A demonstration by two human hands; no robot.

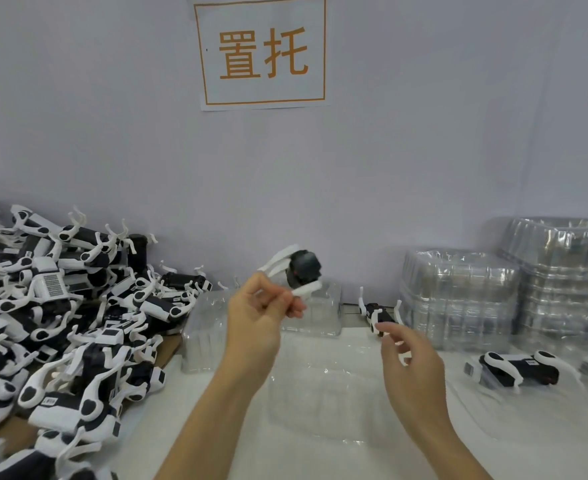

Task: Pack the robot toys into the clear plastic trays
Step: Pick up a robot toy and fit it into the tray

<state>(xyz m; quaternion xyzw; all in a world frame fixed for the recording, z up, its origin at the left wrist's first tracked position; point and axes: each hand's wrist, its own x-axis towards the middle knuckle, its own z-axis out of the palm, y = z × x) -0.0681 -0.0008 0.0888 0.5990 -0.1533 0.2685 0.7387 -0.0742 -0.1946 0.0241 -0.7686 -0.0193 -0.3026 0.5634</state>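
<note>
My left hand (261, 306) is raised above the table and pinches a white leg of a black-and-white robot toy (303, 268), whose dark body points away from me. My right hand (406, 355) hovers to the right with fingers loosely curled and holds nothing that I can see. A clear plastic tray (323, 382) lies flat on the white table below both hands. Another robot toy (377, 311) stands just behind my right fingers. A further robot toy (517, 370) lies on its side at the right.
A big heap of robot toys (53, 317) covers the left of the table. Clear trays (204, 337) stand behind my left hand. Tall stacks of packed trays (458, 296) line the right against the wall. A paper sign (263, 51) hangs above.
</note>
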